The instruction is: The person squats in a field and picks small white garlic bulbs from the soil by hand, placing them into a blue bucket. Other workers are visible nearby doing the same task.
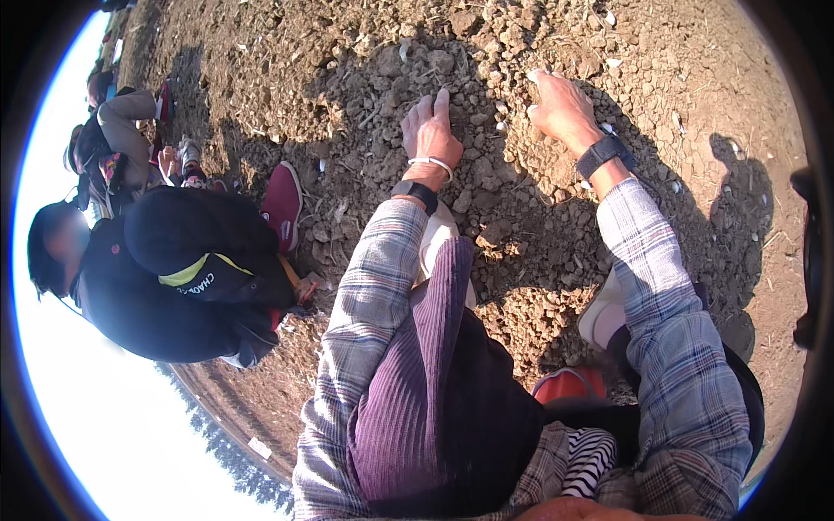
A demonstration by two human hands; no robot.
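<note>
My left hand, with a white bangle and a dark wristband, reaches over shaded clods of soil; its fingers are partly bent, and whether they pinch anything cannot be told. To its right my right hand, wearing a black wristwatch, is low over sunlit soil with curled fingers. A small pale piece shows at its fingertips, but whether that is a held thing or a fingertip is unclear. Small white pieces, possibly cloves or bulbs, lie scattered around, one between my hands and another beyond my right hand.
A person in dark clothing crouches close on the left, with a maroon shoe on the soil. Other people are farther up at the left. A red object lies between my legs, near my pale shoe.
</note>
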